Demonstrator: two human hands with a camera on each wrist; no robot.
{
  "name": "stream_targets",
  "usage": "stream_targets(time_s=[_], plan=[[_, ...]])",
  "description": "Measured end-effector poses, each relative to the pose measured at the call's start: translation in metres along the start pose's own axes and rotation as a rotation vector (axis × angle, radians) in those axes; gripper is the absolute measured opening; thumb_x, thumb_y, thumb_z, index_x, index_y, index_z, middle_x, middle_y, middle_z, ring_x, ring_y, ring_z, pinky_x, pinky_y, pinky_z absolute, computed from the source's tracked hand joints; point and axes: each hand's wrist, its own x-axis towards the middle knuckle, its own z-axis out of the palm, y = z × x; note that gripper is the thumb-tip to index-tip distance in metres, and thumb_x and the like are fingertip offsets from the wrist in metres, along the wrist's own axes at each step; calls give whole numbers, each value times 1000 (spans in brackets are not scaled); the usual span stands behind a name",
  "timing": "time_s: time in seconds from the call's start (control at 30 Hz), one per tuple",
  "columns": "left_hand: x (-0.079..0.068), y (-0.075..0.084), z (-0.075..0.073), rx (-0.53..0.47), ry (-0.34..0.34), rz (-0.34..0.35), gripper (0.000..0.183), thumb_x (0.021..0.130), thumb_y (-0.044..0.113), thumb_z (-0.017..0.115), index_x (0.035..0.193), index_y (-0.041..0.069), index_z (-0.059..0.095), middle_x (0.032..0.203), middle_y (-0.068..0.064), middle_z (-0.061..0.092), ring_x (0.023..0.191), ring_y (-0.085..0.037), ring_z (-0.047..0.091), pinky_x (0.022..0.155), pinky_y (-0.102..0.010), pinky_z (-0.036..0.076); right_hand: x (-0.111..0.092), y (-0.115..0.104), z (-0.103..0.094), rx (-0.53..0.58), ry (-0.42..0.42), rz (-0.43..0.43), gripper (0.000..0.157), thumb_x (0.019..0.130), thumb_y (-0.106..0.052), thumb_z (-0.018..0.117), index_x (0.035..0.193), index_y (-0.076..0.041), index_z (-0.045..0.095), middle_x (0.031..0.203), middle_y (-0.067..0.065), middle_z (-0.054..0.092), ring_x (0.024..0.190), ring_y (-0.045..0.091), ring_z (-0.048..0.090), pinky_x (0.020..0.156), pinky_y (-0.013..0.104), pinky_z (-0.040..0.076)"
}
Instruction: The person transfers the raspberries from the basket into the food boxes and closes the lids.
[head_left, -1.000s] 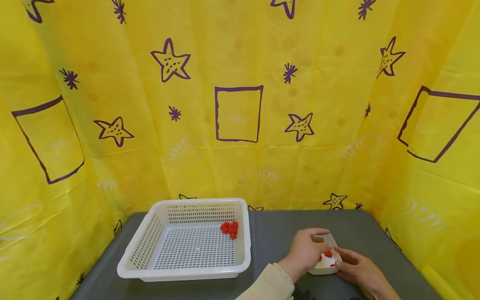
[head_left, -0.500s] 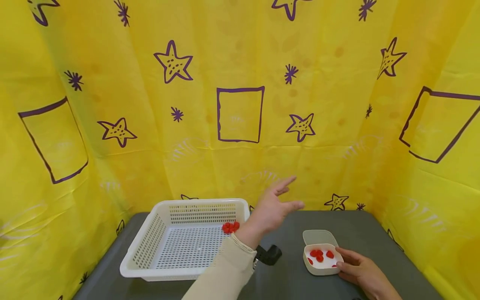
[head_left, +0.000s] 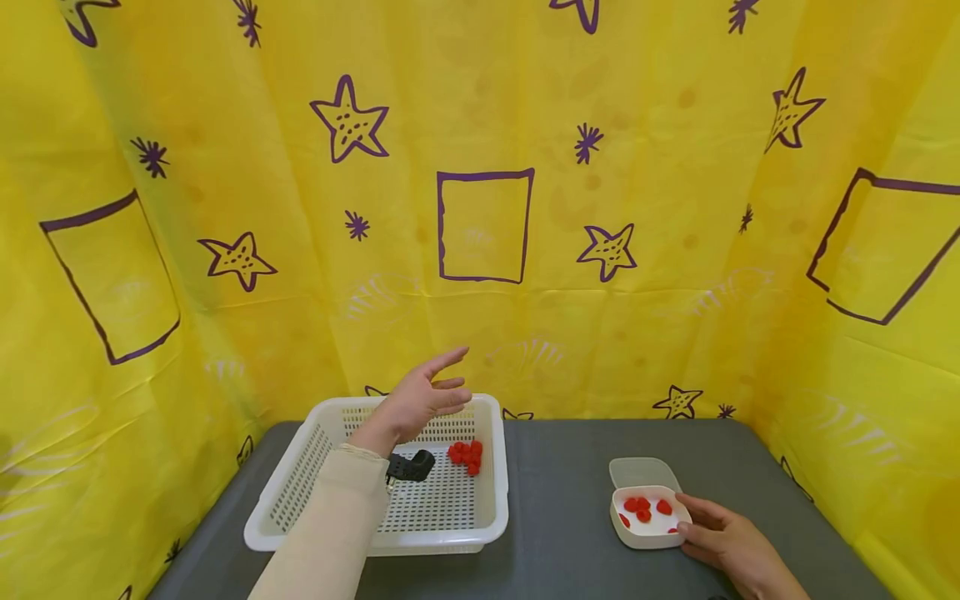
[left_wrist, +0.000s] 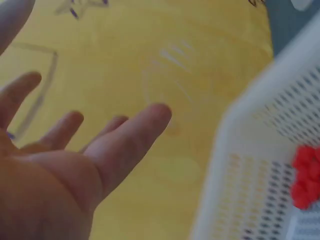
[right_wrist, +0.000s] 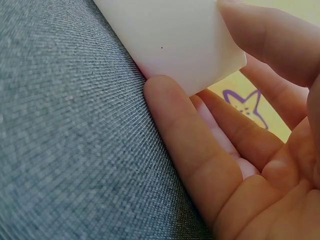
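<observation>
My left hand [head_left: 420, 402] hovers over the back of a white plastic basket [head_left: 498, 483], fingers spread, holding nothing. In the left wrist view the same hand [left_wrist: 70, 180] shows a bare palm, apart from the basket's wall [left_wrist: 235, 135]. Several small red pieces [head_left: 467, 455] lie clumped at the basket's right side; their kind is unclear. My right hand [head_left: 735, 546] holds a small white box [head_left: 651, 541] at its right side, thumb and fingers around its corner. Several red pieces [head_left: 642, 509] lie inside. The box's translucent lid [head_left: 645, 472] stands open behind it.
A dark grey table [head_left: 562, 508] carries both containers, with a gap between them. Yellow printed curtains [head_left: 480, 333] enclose the back and sides. A black wrist camera [head_left: 412, 466] sits on the left wrist, below a cream sleeve [head_left: 333, 517].
My left hand has risen from the small box and travelled left, over the basket. My right hand stays at the box, whose lid and red pieces are now uncovered to view.
</observation>
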Motion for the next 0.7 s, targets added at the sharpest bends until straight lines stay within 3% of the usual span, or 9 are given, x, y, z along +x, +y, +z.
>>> stream_targets(time_s=[0.23, 0.33, 0.53, 0.7], plan=[[5, -61, -29, -52, -40, -104, 71, 94, 3, 68, 156, 14, 35, 163, -15, 15, 134, -46, 40, 102, -56, 42, -1, 1, -1, 14, -33, -4, 67, 93, -13, 72, 146, 11, 39, 145, 33, 37, 107, 25, 60, 91, 47, 53], [6, -83, -35, -15, -18, -143, 65, 96, 3, 65, 154, 9, 37, 161, -19, 21, 130, -44, 45, 102, -59, 41, -1, 2, -1, 17, -35, -11, 67, 92, -13, 73, 146, 10, 40, 142, 30, 43, 106, 25, 60, 90, 47, 53], [9, -107, -39, 157, 69, -233, 50, 93, 3, 69, 140, 1, 55, 144, -21, 48, 117, -36, 57, 94, -55, 49, 0, 2, -1, 14, -32, -21, 65, 93, -14, 72, 145, 10, 42, 145, 32, 39, 108, 25, 59, 91, 47, 53], [11, -121, -39, 220, 110, -291, 44, 90, -2, 68, 134, 0, 60, 137, -20, 53, 107, -34, 63, 88, -50, 54, 0, 1, -3, 4, -25, -12, 64, 93, -13, 72, 145, 9, 42, 146, 35, 35, 107, 26, 59, 91, 47, 53]])
